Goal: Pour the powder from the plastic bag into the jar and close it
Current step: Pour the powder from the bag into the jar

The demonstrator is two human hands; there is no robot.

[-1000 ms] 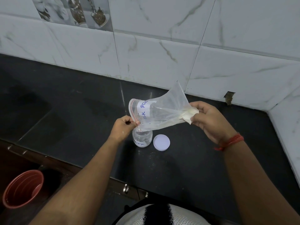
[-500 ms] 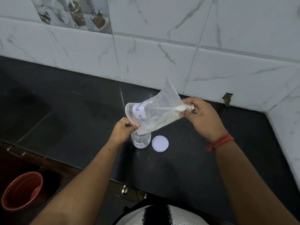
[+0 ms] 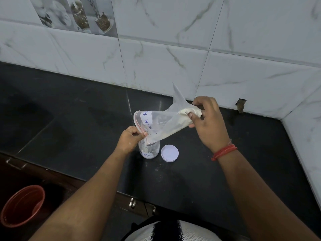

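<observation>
Hands at work over a dark kitchen surface [image 3: 73,129]: we are watching powder being coaxed out of a clear plastic bag [image 3: 161,124] and down into a small jar [image 3: 149,150]. The left hand [image 3: 129,140] is pinching the red zip edge at the bag's mouth, apparently to keep the opening steady right above the jar's neck. The right hand [image 3: 206,122], a red thread around its wrist, is gripping the bag's far bottom corner, where a lump of pale powder [image 3: 189,113] is sitting bunched between the fingers; we judge it is being lifted so the contents slide toward the mouth. The two hands are well apart, the bag stretched between them.

The bag's long axis is running on a slant, from the raised corner at upper right down to the mouth at lower left, with the opening pointing down into the jar. A handwritten label is showing on the bag, and another on the jar, which is standing upright and uncapped. Its white lid [image 3: 169,153] is lying flat just beside it, to the right, waiting for the closing step. Beyond, marble-look wall tiles [image 3: 173,49] are backing the scene, and a red bucket [image 3: 20,206] is sitting low at the left edge.
</observation>
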